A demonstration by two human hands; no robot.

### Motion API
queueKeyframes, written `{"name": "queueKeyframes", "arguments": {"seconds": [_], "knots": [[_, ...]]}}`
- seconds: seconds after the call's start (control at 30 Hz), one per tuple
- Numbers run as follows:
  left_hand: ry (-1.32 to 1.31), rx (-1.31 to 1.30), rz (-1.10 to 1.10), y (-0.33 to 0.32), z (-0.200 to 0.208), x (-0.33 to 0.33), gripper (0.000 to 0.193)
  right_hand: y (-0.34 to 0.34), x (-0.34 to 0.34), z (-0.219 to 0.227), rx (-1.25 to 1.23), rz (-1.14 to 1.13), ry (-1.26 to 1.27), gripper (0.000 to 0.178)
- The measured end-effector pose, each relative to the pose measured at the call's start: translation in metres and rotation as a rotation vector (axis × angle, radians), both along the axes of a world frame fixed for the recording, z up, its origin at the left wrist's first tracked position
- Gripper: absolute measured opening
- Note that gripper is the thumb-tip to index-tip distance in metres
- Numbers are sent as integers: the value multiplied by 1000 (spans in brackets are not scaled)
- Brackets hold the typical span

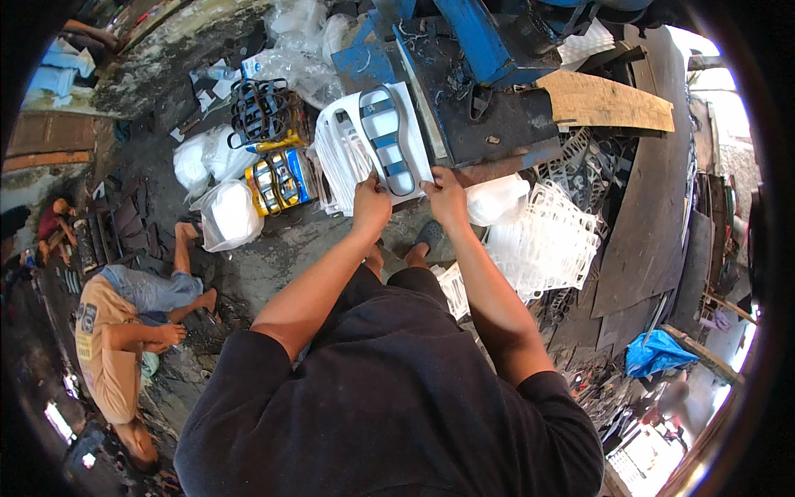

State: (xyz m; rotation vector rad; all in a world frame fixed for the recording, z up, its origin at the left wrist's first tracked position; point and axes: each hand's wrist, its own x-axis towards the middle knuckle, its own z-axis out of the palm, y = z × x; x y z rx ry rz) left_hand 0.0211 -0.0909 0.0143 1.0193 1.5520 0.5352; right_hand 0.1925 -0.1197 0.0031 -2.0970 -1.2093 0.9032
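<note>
A white sheet [421, 153] lies in front of me at the workbench, bearing a grey sandal-shaped outline piece [406, 137] crossed by dark blue straps. My left hand [372, 205] is closed, its thumb and fingers pinching the near left edge of the sheet, close to the grey piece. At the near right corner my right hand [445, 199] is also closed, gripping the sheet between thumb and fingers. Left of the grey piece is a stack of white cut-out pieces [338, 153], partly covered. Whether my left fingertips also hold the grey piece is hidden.
A blue metal machine [472, 41] stands behind a dark worktable [497, 124]. Clear plastic bags [232, 217] and yellow-and-black strap bundles [277, 180] lie left. White lattice pieces [542, 240] are piled right, beside dark sheets [642, 199]. Another person [116, 331] sits at far left.
</note>
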Motion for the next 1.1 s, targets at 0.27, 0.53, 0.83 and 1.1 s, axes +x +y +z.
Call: {"name": "queueKeyframes", "arguments": {"seconds": [0.27,0.53,0.83,1.1], "knots": [[59,27,-14,-2,-7,2,47,9,4,-10,-94,-21,44,34],[203,180,-55,-7,-8,7,48,6,7,-19,17,49,2,24],[302,351,106,41,9,-5,36,-1,-2,15,88,-51,-87,28],[115,336,-490,221,19,-40,41,-6,-26,20,32,-72,323,38]]}}
